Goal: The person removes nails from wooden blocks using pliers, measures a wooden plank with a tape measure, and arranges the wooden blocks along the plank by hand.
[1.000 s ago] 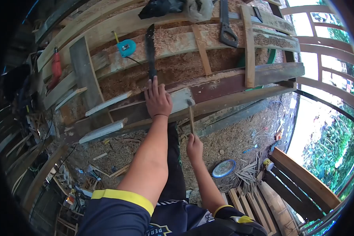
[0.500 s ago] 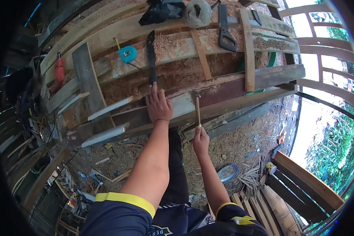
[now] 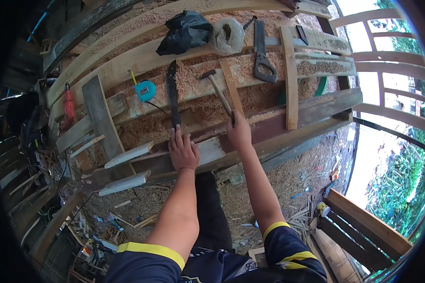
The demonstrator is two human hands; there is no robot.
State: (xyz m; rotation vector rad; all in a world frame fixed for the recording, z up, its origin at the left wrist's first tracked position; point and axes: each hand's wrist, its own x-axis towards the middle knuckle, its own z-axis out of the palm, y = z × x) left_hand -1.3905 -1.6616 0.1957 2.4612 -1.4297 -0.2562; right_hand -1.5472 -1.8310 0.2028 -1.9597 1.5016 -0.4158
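My left hand [image 3: 183,152] lies over the dark front board [image 3: 158,158], fingers stretched out and apart. Its fingertips touch the handle end of a black-bladed machete [image 3: 173,92], which points away across the shavings; whether more handle lies under the palm is hidden. In my closed right hand [image 3: 240,130] is the wooden handle of a hammer [image 3: 217,89]. The hammer's metal head points away and to the left, above the shavings, between the machete and a narrow wood strip [image 3: 231,85]. Just right of my left hand, the front board has a pale patch [image 3: 211,151].
Farther back lie a teal tape measure [image 3: 145,90], a black plastic bag [image 3: 185,33], a clear bag roll [image 3: 228,35] and a handsaw [image 3: 261,52]. A red drill [image 3: 68,106] is at the left. White-edged offcuts [image 3: 127,155] cross the front boards. Scrap wood litters the ground.
My right hand has moved away from me with the hammer, its head swinging from the front board up and left over the shavings. My left hand stays by the machete. The view has shifted slightly.
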